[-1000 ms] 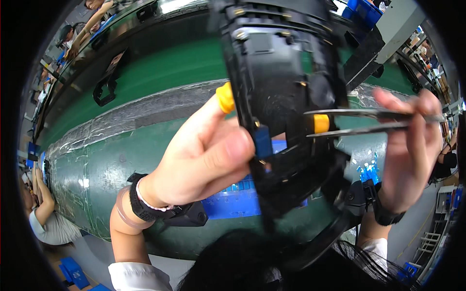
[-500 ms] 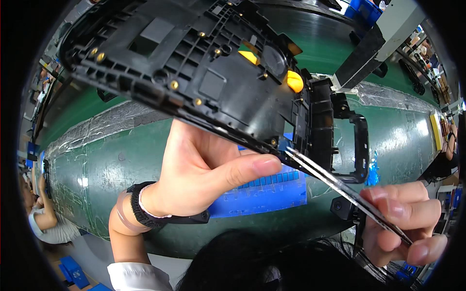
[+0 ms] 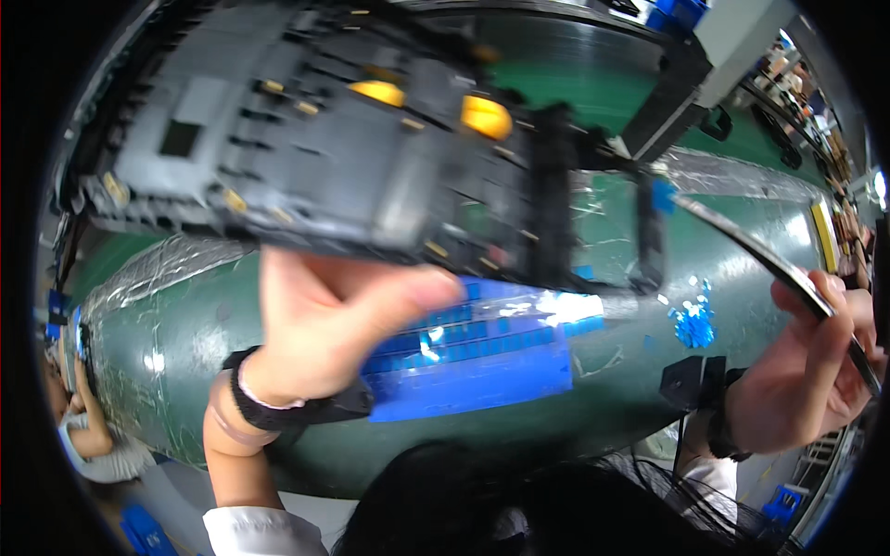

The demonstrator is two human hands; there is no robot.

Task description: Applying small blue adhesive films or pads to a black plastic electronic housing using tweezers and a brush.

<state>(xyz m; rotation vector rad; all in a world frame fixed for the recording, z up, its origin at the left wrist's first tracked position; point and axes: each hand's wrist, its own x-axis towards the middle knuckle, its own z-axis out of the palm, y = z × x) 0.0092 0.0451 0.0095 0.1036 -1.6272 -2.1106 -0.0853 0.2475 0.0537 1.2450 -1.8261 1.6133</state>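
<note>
My left hand (image 3: 320, 329) grips a large black plastic housing (image 3: 343, 185) by its near edge, thumb on the inner face. The housing is tilted and blurred, with ribs, brass-coloured inserts and a loop-shaped frame at its right end. Two rounded yellow bits (image 3: 487, 118) show through its openings, perhaps covered fingertips. On the right, my right hand (image 3: 807, 361) is closed round metal tweezers (image 3: 760, 250). A small blue film piece (image 3: 664, 196) sits at the tweezers' tip, beside the loop-shaped frame; whether it touches the frame I cannot tell.
Below the housing, a blue sheet (image 3: 491, 385) with rows of small blue film pieces lies on the green work surface (image 3: 167, 324). A heap of blue film scraps (image 3: 693, 324) is to its right. A grey post (image 3: 742, 51) stands at the far right. Other people are at both sides.
The housing and my left hand have moved left and turned. My right hand with the tweezers has moved up and right, away from the housing's inner face, with blue film at the tip.
</note>
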